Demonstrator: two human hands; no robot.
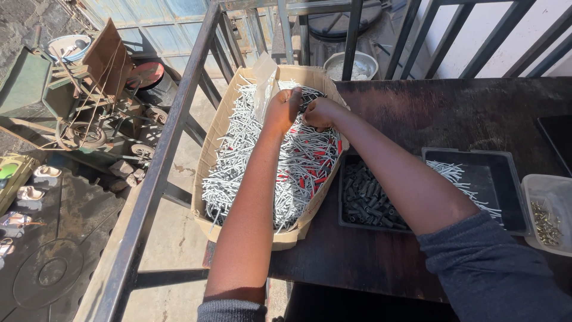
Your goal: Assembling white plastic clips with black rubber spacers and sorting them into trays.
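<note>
A cardboard box (210, 156) rests at the left edge of a dark wooden table (429, 113). It is filled with several thin white tubes (238, 155) mixed with red pieces (316, 173). Both my hands reach into its far end. My left hand (283, 108) is curled around something small and dark; what it is I cannot tell. My right hand (320, 112) is closed beside it, fingers pinching near the same spot. The two hands touch above the tubes.
A black tray (476, 156) to the right holds dark cylindrical pieces (368, 200) and a few white tubes (459, 179). A clear tub (551, 185) with small brass parts (545, 223) stands at the far right. Metal railing (161, 173) runs along the left. A white bowl (351, 64) sits beyond the box.
</note>
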